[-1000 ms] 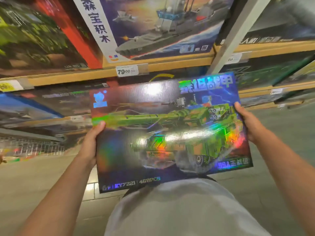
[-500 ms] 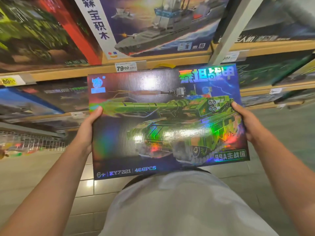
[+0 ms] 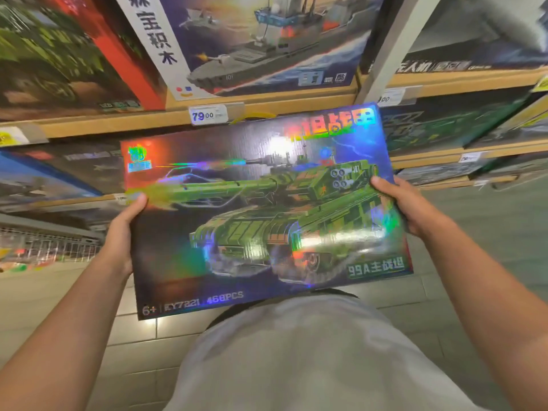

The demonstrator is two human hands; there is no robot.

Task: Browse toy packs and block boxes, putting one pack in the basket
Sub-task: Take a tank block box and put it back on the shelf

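A person holds a block box (image 3: 261,212) flat-on before a toy aisle, its glossy holographic front turned up toward the camera and showing a green tank, the print "6+", "468PCS" and "99A" along its lower edge. The left hand (image 3: 120,232) clasps the box at its left edge, thumb laid over the front near the tank's muzzle flash, the remaining fingers hidden behind the cardboard. The right hand (image 3: 410,204) grips the right edge a little higher, thumb pressed on the front beside the tank's turret, its other fingers likewise out of sight behind. The box spans the whole gap between the two hands, tilted slightly with its right side raised, and hangs in the air above the person's pale shirt (image 3: 311,357) and the tiled floor (image 3: 133,336). Behind it runs a wooden shelf (image 3: 118,126) carrying a price tag (image 3: 207,114) reading 79.00. Above the tag stands a warship box (image 3: 261,40), with a red-edged box (image 3: 68,54) to its left. A white upright post (image 3: 391,46) divides the shelving, and darker boxes fill the lower shelves to either side, too blurred to read.
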